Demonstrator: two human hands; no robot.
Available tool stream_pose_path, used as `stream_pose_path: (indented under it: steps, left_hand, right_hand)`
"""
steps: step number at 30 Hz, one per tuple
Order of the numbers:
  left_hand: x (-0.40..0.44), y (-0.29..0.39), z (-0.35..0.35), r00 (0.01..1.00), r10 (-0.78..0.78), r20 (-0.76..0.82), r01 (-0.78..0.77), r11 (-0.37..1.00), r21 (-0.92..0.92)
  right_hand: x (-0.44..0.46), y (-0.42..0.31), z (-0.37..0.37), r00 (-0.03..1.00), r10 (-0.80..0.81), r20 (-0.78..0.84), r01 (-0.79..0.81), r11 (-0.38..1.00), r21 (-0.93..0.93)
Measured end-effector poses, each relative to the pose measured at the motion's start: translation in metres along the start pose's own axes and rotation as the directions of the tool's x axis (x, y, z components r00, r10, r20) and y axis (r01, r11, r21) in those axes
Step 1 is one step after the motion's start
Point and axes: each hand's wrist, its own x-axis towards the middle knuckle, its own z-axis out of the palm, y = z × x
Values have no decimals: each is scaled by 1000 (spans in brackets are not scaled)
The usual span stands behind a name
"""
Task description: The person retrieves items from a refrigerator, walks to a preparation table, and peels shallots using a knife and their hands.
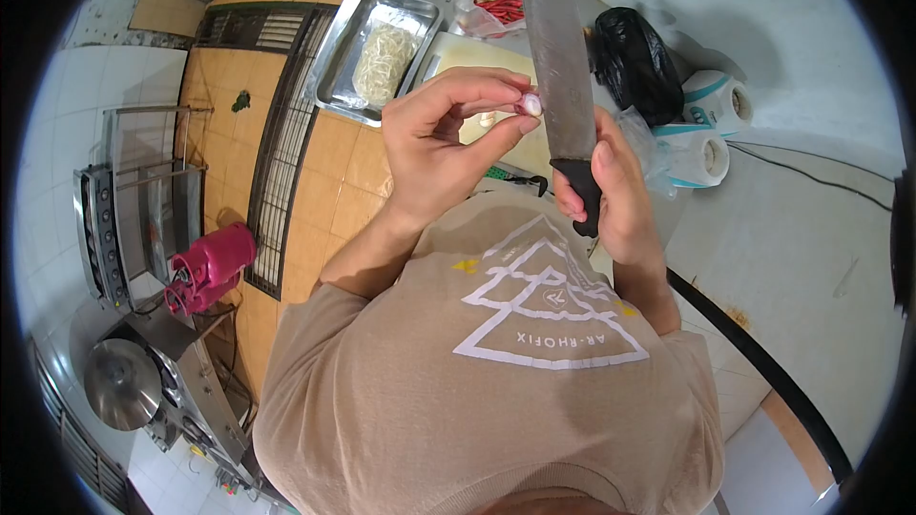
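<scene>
Presently, one small purplish bulb (530, 105) (a shallot, by its look): being held above the cutting board (468, 55), its pale end facing the knife (565, 86); the view is not settling whether bulb and blade are touching. Left hand (434, 129): pinching the bulb between thumb and fingertips. Right hand (622, 186): wrapping around the knife's black handle, by the board's right side. Progress, by judgement: one end is appearing trimmed, while reddish skin is showing around the sides, so peeling is probably remaining; a pale piece (488, 119) is lying on the board, perhaps finished. Orientation: the bulb's long axis is seemingly running crosswise over the board, toward the blade, though fingers are hiding most of it; the knife is pointing away from the person, past the board's far edge, its long axis leaning slightly left.
</scene>
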Motion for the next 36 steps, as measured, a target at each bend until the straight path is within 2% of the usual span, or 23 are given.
stream_pose_path:
  steps: [2,5,8,10,11,12,15,17,21,24,27,30,33,36]
  left_hand:
    - [-1,0,4,998,-36,-49,31,994,-105]
    - [0,0,0,997,-70,-14,67,987,-149]
    - [-1,3,-2,980,-198,-36,192,973,-125]
    - [3,1,-5,994,-113,-9,113,994,5]
    - [4,1,-6,997,-72,11,71,995,69]
    - [6,7,2,996,-90,-28,91,995,31]
    - [4,0,-1,997,-70,-14,69,997,-44]
    - [4,-6,-7,1000,-15,26,14,1000,20]
    - [9,-8,-10,992,67,103,-70,997,32]
    - [5,-10,-15,994,-61,88,73,988,-137]
    - [5,-19,-22,987,-51,151,48,998,29]
    - [4,-10,-16,933,-351,82,360,891,-277]
    - [1,-21,-18,934,-307,184,356,749,-559]
    - [0,-19,-13,932,-304,197,356,668,-654]
  right_hand:
    - [1,4,1,997,-73,-18,72,997,-37]
    - [-1,4,-5,982,-190,-20,178,945,-273]
    - [0,0,-10,937,-348,34,320,816,-481]
    - [1,-2,-11,888,-445,113,422,692,-586]
    - [2,-3,-10,866,-479,142,459,649,-606]
    - [3,-3,-9,842,-512,171,494,604,-625]
    - [7,-1,-4,795,-577,188,550,554,-624]
    - [8,2,-4,774,-605,189,569,533,-626]
    - [6,4,-3,807,-571,149,517,562,-646]
    - [8,6,-3,794,-592,139,527,555,-644]
    - [7,8,-3,808,-572,141,511,562,-651]
    - [7,9,-2,815,-564,135,501,567,-653]
    - [7,10,-1,801,-581,146,519,552,-653]
    - [7,11,-1,797,-584,154,518,530,-672]
